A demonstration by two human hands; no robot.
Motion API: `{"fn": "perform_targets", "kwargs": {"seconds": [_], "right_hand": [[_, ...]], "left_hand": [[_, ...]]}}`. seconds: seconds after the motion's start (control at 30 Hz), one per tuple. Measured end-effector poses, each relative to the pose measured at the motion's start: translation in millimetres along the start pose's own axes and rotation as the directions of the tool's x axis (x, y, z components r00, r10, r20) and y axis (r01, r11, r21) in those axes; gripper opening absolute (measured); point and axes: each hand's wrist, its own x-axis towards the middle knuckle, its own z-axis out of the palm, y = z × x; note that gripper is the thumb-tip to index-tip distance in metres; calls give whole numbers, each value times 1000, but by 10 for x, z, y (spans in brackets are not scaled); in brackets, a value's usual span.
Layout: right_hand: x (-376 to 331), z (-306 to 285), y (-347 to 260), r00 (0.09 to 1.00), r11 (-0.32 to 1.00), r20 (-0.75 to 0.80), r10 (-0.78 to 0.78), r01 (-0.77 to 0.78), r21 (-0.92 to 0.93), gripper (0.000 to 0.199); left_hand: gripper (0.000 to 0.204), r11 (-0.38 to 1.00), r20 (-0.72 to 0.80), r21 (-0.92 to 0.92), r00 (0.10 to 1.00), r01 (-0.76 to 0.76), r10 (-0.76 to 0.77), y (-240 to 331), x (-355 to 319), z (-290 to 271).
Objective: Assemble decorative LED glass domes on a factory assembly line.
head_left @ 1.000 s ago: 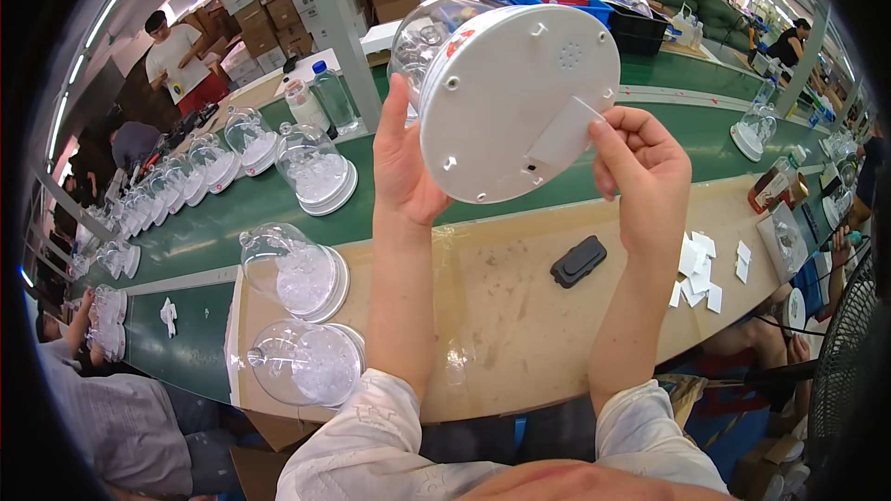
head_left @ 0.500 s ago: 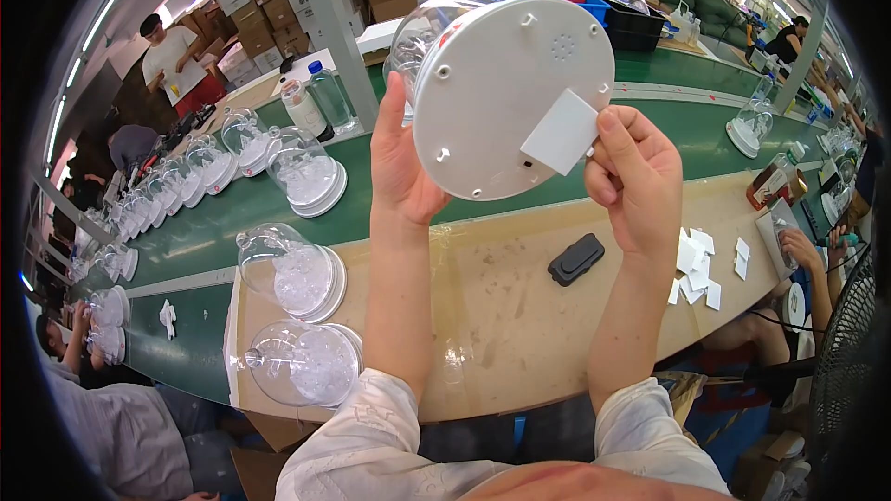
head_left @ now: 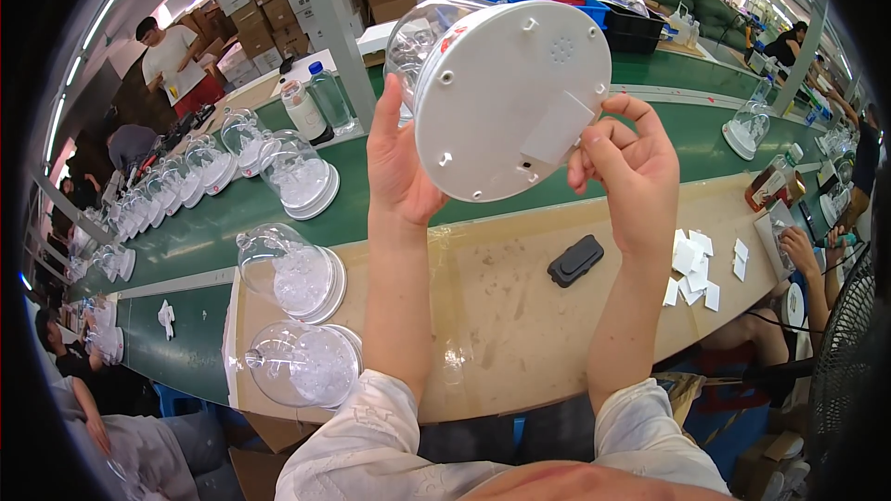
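Observation:
My left hand [head_left: 401,162] grips a dome lamp by its side. Its round white base [head_left: 483,102] is tilted with the underside toward me, showing screw holes and a cluster of small holes. Behind the base is the clear dome [head_left: 422,28]. A white rectangular battery cover [head_left: 560,128] lies almost flush in the underside, beside a small dark switch. My right hand [head_left: 636,162] is at the cover's outer end by the base rim, its thumb against that end and its fingers curled. Loose white covers [head_left: 691,262] lie in a pile on the board to the right.
A black oblong block [head_left: 575,260] lies on the tan board [head_left: 492,315]. Two domed lamps [head_left: 295,274] lie at the board's left, and several more line the green table [head_left: 186,269]. Bottles [head_left: 775,176] stand on the right. A co-worker's hand [head_left: 796,246] is near a fan [head_left: 840,343].
The battery cover stood out from the base at an angle in my right fingers; now it lies nearly level in the underside. My right hand has shifted slightly left against it.

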Motion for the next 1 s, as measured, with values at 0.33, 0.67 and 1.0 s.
{"fn": "perform_targets", "kwargs": {"seconds": [0.33, 0.67, 1.0], "right_hand": [[1, -6, 27, 992, 998, 116, -58, 56, 24, 31], [56, -40, 89, 983, 994, 154, -105, 100, 39, 17], [100, -120, 140, 996, 914, 2, -92, 85, -396, 29]], "left_hand": [[74, 966, 94, 247, 994, -81, 60, -52, 13, 172], [69, 1000, 90, -26, 996, -1, 3, 82, -24, 22], [58, 999, 130, -39, 992, -3, 8, 37, -7, 4]]}}
